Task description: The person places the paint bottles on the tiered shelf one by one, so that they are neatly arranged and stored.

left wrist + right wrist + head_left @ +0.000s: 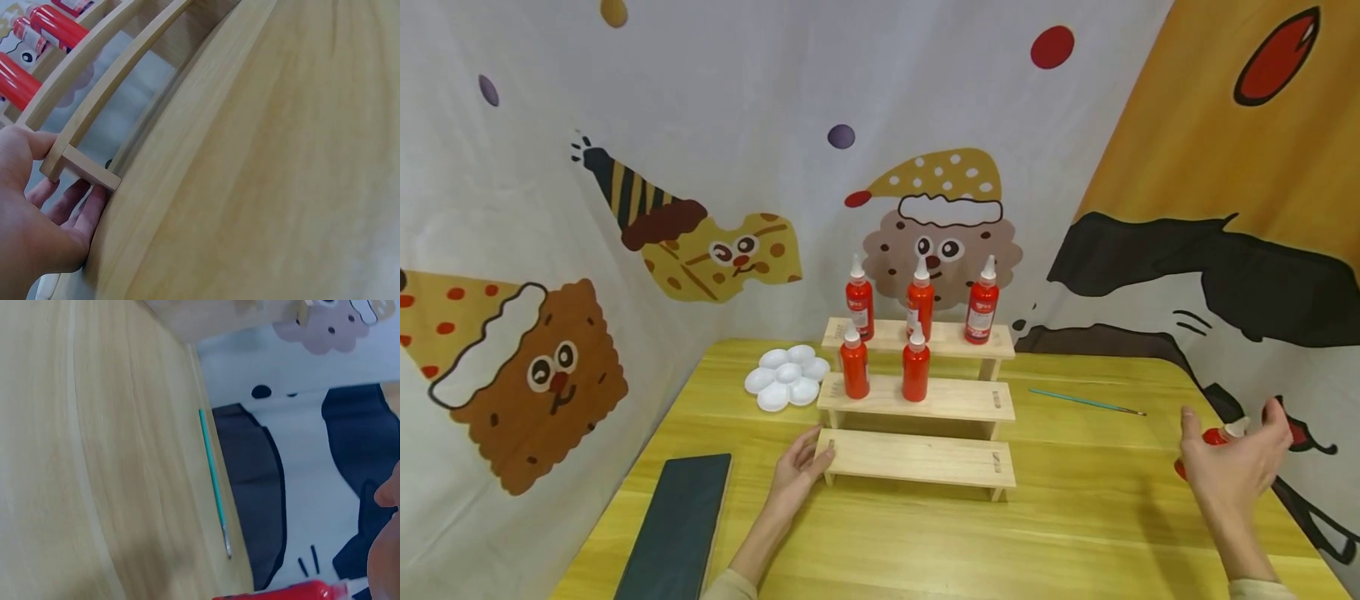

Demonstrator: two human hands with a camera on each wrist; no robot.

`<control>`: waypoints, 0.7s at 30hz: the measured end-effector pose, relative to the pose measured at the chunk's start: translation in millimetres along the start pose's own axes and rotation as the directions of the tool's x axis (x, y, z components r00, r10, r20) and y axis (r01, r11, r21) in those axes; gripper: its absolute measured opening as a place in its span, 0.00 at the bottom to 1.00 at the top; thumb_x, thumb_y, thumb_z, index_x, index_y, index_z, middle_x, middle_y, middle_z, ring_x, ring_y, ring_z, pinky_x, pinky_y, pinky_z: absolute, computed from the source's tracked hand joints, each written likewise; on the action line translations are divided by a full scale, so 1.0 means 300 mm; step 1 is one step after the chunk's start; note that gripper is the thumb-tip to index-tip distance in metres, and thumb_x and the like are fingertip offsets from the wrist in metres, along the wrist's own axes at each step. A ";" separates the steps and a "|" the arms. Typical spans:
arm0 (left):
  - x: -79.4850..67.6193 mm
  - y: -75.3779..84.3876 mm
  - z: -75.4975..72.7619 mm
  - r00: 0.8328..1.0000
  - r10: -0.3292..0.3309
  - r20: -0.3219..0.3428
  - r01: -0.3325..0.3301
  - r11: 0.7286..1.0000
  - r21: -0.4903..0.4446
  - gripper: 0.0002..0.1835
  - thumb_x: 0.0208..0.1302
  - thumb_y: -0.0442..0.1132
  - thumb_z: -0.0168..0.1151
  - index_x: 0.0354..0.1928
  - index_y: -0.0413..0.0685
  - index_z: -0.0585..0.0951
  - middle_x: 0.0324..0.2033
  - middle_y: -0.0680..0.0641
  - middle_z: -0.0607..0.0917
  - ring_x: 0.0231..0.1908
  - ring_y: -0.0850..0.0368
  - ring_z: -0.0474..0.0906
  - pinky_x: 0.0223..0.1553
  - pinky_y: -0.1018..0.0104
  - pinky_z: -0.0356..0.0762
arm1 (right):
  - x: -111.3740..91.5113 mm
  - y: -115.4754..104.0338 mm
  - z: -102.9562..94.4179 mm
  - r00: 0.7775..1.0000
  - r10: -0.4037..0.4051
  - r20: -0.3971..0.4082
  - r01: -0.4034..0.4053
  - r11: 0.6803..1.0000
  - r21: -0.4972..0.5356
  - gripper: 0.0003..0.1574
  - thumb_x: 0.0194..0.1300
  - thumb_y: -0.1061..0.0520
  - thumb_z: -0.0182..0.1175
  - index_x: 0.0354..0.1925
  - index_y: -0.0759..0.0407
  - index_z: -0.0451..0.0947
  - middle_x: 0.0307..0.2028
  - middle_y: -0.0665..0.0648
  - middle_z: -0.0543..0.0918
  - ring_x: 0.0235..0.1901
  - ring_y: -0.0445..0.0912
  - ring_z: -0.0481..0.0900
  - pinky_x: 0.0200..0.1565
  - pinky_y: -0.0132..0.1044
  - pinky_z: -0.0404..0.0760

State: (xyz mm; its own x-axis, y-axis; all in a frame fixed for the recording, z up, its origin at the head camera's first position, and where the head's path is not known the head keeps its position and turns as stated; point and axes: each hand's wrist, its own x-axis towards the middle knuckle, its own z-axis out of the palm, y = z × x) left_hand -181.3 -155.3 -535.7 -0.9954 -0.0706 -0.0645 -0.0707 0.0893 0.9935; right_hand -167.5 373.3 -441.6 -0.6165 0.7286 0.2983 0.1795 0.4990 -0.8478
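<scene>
A three-step wooden shelf (917, 457) stands mid-table; its top step carries three red paint bottles (920, 304), its middle step two (854, 367). My left hand (816, 443) lies flat on the table with straight fingers (81, 209) against the left end and leg of the lowest step (84, 169). At the table's right edge my right hand (1228, 423) is spread open around a red bottle with a white cap (1216, 437), which lies on its side; I cannot tell whether it touches it. The right wrist view shows this bottle (281, 591) just below my fingers (384, 562).
A white flower-shaped palette (786, 379) sits left of the shelf. A teal paintbrush (1086, 402) (214, 478) lies on the wooden table (925, 542) to its right. A dark green board (681, 525) lies near the front left. Cartoon-printed cloth walls close in the table.
</scene>
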 end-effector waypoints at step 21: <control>0.001 0.000 0.004 0.999 -0.039 0.014 0.040 0.999 -0.030 0.34 0.70 0.43 0.65 0.74 0.46 0.66 0.62 0.37 0.79 0.55 0.50 0.81 0.61 0.58 0.79 | 0.050 0.121 0.037 0.981 0.159 0.110 -0.153 0.986 -0.064 0.53 0.69 0.49 0.55 0.80 0.58 0.37 0.76 0.69 0.51 0.75 0.66 0.50 0.78 0.61 0.48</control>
State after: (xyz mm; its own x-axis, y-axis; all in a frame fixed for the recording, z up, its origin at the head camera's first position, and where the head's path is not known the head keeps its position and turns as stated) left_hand -181.7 -154.0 -536.0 -0.9927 -0.0596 -0.1049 -0.1082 0.0565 0.9925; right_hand -178.7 397.0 -472.8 -0.6604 0.7429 0.1094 0.3201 0.4103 -0.8539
